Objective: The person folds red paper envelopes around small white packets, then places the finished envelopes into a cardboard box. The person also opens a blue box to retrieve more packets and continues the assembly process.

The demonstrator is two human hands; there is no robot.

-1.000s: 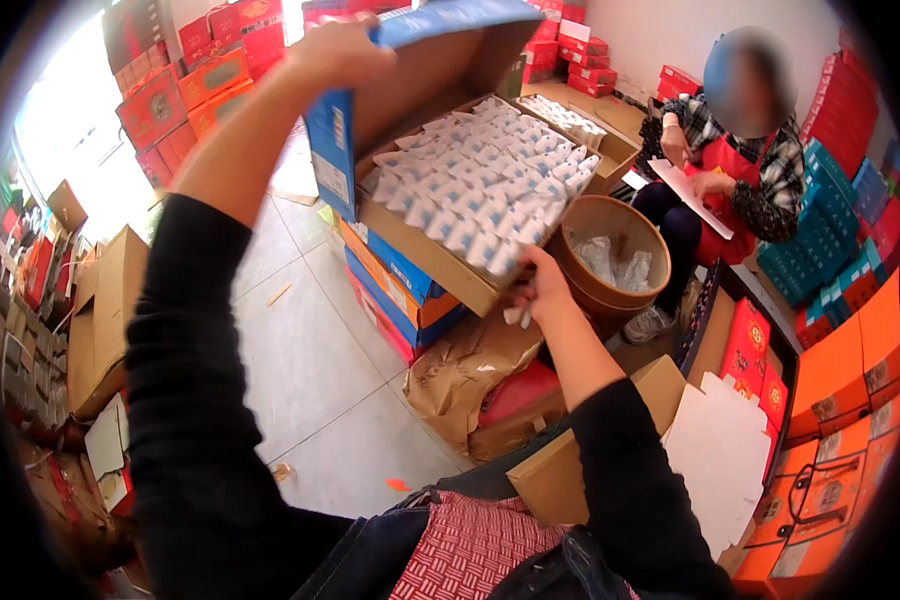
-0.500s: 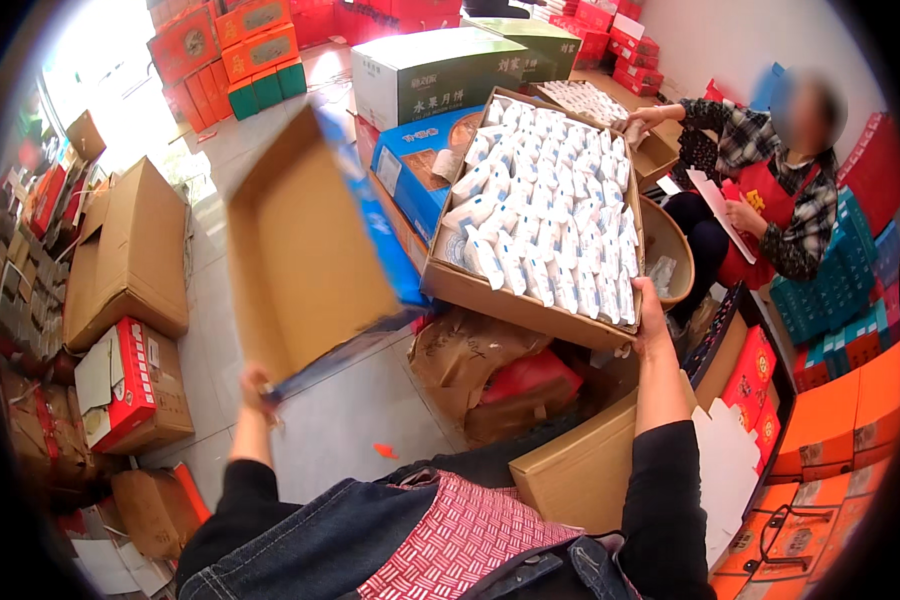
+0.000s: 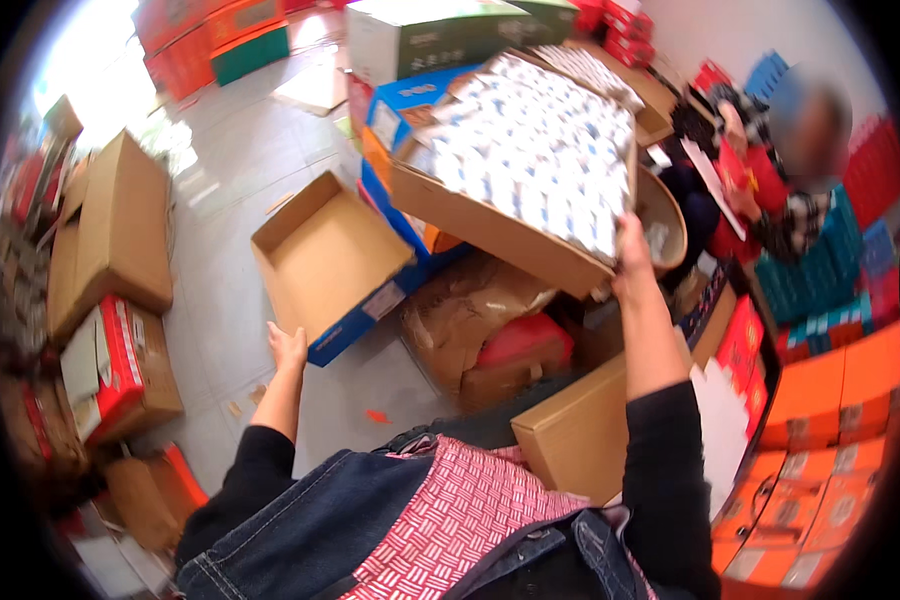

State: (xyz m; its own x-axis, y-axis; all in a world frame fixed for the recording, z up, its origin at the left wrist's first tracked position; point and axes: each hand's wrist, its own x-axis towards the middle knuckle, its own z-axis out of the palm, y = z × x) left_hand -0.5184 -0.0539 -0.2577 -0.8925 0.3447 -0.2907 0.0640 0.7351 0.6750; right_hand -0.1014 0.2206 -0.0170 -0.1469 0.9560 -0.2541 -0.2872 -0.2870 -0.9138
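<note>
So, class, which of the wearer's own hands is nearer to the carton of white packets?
Right. The right hand grips the carton at its near right corner; the left hand is away to its left, at the blue-sided lid.

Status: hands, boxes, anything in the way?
Left hand at near corner of blue-sided carton. Right hand gripping corner of packed box. Brown paper close by; nothing visibly blocking.

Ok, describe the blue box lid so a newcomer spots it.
Find the large cardboard tray packed with white packets. Just left and below, beside the left hand, is the blue box lid. Unlike the tray, it shows its bare brown interior.
</note>
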